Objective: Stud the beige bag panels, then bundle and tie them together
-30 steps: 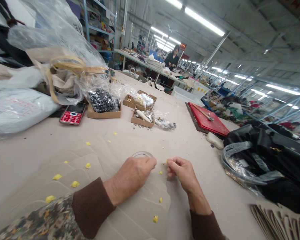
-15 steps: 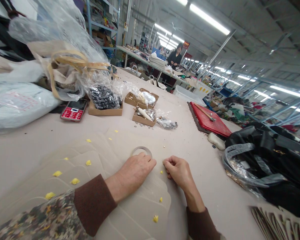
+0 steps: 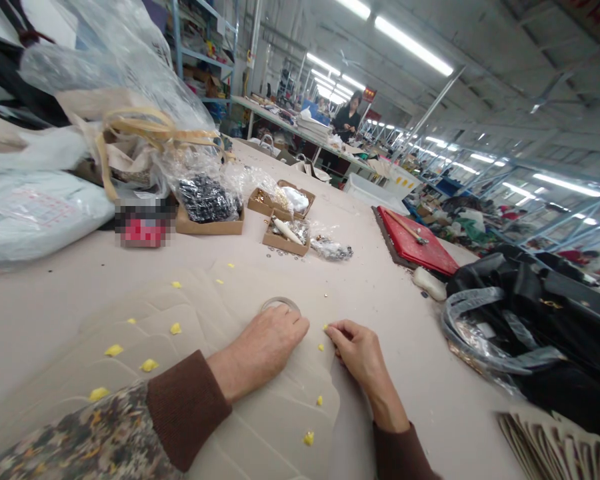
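Several thin beige pieces lie overlapped in a fan on the table, dotted with small yellow tabs. My left hand rests over their upper right part, its fingers curled round a narrow ring that looks like a roll of tape; the ring's near side is hidden under the hand. To its right, my right hand is closed in a pinch at the right edge of the pieces. A tiny yellow tab shows at its fingertips. The thumb and forefinger are pressed together.
Small cardboard boxes of metal fittings and a clear plastic bag stand ahead. Plastic-wrapped goods are heaped at left. On the right are a red board with a hammer, black bags and stacked beige strips.
The view has shifted slightly. My right hand's fingertips have a yellow tab showing at them now. My left hand stays over the ring.
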The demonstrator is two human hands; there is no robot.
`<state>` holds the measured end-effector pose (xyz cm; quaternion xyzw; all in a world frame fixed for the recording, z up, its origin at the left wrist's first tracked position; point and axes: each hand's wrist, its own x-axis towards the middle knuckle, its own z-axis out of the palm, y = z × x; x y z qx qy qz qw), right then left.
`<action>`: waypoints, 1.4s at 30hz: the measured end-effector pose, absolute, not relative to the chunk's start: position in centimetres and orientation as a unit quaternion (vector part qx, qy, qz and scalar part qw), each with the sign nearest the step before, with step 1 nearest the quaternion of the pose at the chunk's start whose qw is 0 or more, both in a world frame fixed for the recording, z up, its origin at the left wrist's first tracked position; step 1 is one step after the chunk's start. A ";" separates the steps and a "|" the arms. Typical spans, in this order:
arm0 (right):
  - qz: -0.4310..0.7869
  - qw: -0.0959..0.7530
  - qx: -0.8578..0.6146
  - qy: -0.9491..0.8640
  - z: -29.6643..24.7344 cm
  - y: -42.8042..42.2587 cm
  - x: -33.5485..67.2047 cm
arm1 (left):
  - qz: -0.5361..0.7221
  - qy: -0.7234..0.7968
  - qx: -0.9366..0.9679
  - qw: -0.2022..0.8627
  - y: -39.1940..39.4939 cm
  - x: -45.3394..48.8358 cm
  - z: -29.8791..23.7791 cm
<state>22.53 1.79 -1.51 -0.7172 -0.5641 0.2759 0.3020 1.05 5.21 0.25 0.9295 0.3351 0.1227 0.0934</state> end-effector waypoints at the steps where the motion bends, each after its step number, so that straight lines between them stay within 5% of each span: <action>1: 0.241 0.296 -0.718 -0.582 -1.5 1.9 22.2 | 0.129 0.332 0.930 0.093 5.2 1.0 0.2; 6: 0.165 0.259 -0.722 -0.620 -1.0 2.6 21.2 | 0.182 0.332 0.919 0.114 5.3 0.8 0.3; 13: 0.309 0.182 -0.689 -0.630 0.6 1.9 22.1 | 0.296 0.300 0.887 0.189 5.3 0.4 0.5; 20: 0.239 0.405 -0.562 -0.681 1.6 1.3 20.2 | 0.327 0.286 0.882 0.185 5.0 0.6 -0.1; 34: 0.050 0.400 -0.526 -0.749 0.1 1.0 18.0 | 0.239 0.345 0.875 0.241 4.8 0.5 1.1; 42: 0.403 0.464 -0.620 -0.487 0.7 1.8 17.3 | 0.305 0.321 0.882 0.158 4.6 1.1 0.7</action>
